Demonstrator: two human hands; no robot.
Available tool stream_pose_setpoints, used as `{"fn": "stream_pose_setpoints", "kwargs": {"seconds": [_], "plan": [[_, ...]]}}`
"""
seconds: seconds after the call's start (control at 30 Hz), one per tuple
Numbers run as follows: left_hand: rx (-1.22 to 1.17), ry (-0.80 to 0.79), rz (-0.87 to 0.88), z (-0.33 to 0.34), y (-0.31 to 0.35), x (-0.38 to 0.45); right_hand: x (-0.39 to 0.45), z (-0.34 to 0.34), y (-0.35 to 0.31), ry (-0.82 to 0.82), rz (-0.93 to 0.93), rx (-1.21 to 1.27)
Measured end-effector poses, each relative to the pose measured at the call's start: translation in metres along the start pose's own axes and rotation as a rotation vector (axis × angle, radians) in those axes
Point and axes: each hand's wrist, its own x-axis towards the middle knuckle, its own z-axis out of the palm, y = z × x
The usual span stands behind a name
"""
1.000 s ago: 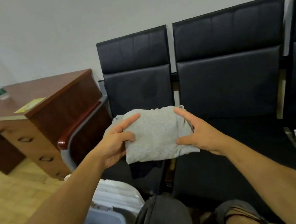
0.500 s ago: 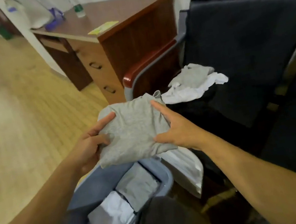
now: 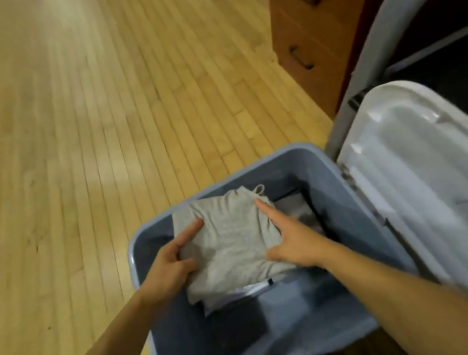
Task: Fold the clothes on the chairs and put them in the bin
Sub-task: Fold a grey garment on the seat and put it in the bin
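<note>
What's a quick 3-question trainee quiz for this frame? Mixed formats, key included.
1. True or false: the folded grey garment is inside the blue bin.
2. Which hands hold it? A) left only B) right only C) both
3. Fill in: the white lid stands at the bin's ____ side.

Key:
1. True.
2. C: left hand and right hand grip opposite edges.
3. Right.

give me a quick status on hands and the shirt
Left hand and right hand both grip the folded grey shirt. Shirt inside blue bin, atop other clothes. Nothing in the way.
</note>
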Motion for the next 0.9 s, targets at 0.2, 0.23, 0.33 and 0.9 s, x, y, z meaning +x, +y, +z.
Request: {"fn": "stream_pose_setpoints", "kwargs": {"seconds": [0.2, 0.23, 0.33, 0.9], "plan": [[0.171, -0.004, -0.083, 0.003, -0.090, 0.049, 0.086, 0.058, 0.065, -0.115, 0.107, -0.045], [0.195, -0.001, -0.106, 0.004, -0.104, 0.055, 0.099, 0.067, 0.075, -0.121, 0.108, -0.065], [0.278, -0.020, -0.168, 0.007, -0.132, 0.072, 0.134, 0.096, 0.104, -0.176, 0.137, -0.182], [0.581, 0.082, -0.008, -0.013, 0.061, 0.025, 0.031, 0.007, -0.061, 0.172, 0.027, -0.194]]}}
